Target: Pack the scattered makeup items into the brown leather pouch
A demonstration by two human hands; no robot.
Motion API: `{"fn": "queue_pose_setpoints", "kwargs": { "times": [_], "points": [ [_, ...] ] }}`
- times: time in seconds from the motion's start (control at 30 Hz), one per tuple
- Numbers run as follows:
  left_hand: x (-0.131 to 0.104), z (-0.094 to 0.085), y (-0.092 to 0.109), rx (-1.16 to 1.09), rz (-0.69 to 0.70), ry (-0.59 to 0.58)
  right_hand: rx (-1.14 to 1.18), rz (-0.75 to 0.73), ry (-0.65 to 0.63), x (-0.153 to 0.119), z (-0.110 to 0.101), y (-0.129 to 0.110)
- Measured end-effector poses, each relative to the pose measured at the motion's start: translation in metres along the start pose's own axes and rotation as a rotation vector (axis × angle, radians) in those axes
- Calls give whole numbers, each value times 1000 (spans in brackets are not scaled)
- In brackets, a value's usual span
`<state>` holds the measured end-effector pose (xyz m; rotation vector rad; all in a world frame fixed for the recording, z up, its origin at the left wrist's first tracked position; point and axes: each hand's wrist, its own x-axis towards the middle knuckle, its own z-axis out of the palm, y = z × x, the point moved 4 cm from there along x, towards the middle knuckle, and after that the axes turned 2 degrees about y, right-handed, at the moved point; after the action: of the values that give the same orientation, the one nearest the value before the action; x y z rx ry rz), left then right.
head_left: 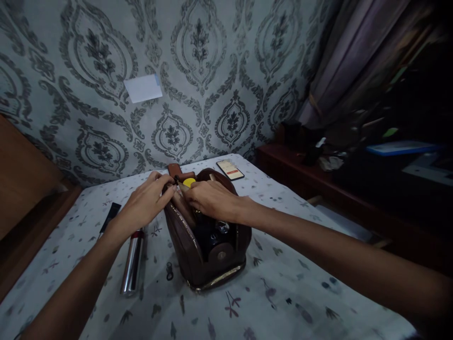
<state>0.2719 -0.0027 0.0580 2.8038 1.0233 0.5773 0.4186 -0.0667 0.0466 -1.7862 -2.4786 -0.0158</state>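
Observation:
A brown zip bag (177, 243) stands unzipped on the patterned sheet, its mouth spread wide. My left hand (150, 196) pinches the bag's left rim near the far end. Over the opening, my right hand (214, 198) has its fingers curled down into the bag. A small pale piece shows by its fingertips, but what they hold is hidden. Just beyond those fingers is a round yellow top (189, 182) inside the bag. Dark, shiny items (212, 238) lie in the near part of the bag, too dim to name.
Left of the bag lie a silver cylinder (130, 269) with a red band and a black-capped tube (110, 215). A lit phone (230, 170) rests behind the bag. Wooden furniture (28, 189) borders the bed at left; a dark red ledge (293, 172) holds clutter at right.

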Motion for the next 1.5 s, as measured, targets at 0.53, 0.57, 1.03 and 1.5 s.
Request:
{"fn": "queue_pose_setpoints", "kwargs": {
  "times": [0.53, 0.57, 1.03, 1.5],
  "points": [
    [-9, -1, -3, -101, -8, 45, -28, 1, -7, 0, -3, -4],
    [-10, -2, -3, -119, -20, 59, -36, -1, -5, 1, -2, -5],
    [-69, -3, 32, -141, 131, 207, 200, 56, 59, 1, -12, -1],
    [-78, 6, 33, -79, 175, 249, 211, -47, 19, -12, -4, -13]
  ]
}}
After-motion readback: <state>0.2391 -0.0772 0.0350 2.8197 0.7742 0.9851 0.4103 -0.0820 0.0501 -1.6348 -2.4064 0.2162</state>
